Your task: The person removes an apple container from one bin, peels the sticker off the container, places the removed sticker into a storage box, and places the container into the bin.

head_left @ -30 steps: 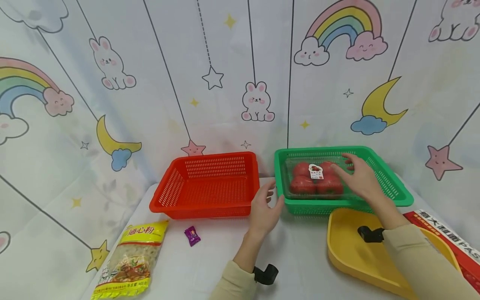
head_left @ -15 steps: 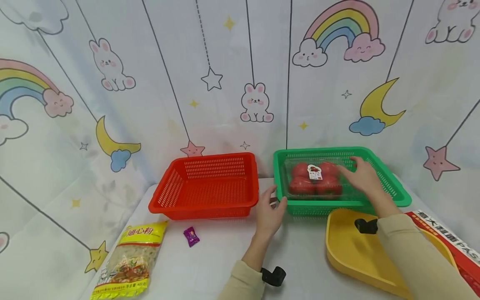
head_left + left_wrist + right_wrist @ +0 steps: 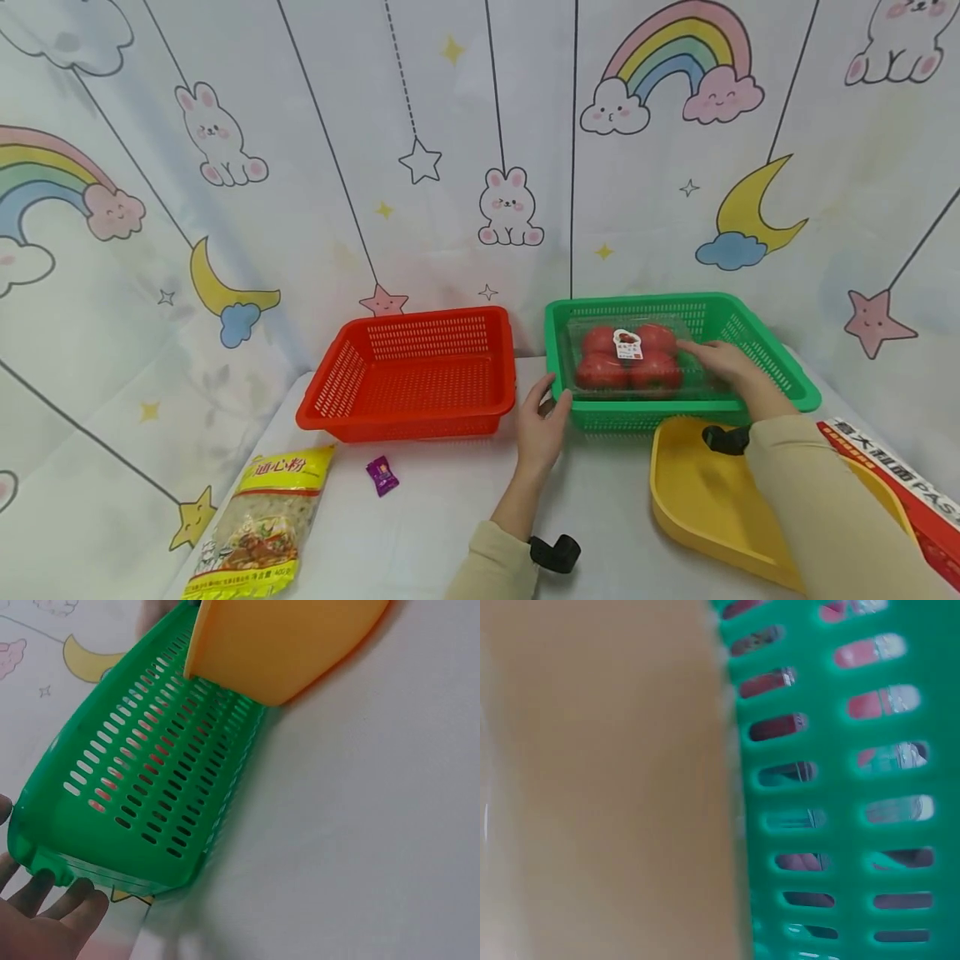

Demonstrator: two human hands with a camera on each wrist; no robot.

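A clear plastic box of round red fruit (image 3: pixel 652 372), with a white label on its lid, sits in the green basket (image 3: pixel 630 408). My right hand (image 3: pixel 723 360) reaches down into the basket at the box's right end. One extended digit overlaps the edge of the lid; the other fingers are mostly hidden, so I cannot tell whether they grip the box. My left hand (image 3: pixel 542 429) holds the green basket's near left corner. In the left wrist view its fingers (image 3: pixel 71 904) curl at the end handle, and another fingertip shows at the rim.
A red basket (image 3: pixel 420 425) stands left of the green one. In front lie a purple wrapped candy (image 3: pixel 382 475) and a yellow bag of pasta (image 3: pixel 262 521). A yellow tray (image 3: pixel 720 508) sits under my right forearm, beside a red pasta package (image 3: pixel 900 492). A patterned curtain hangs behind.
My right hand has moved down and closer to the box's right end, its fingers now lower inside the green basket. My left hand has shifted slightly right onto the basket's corner.
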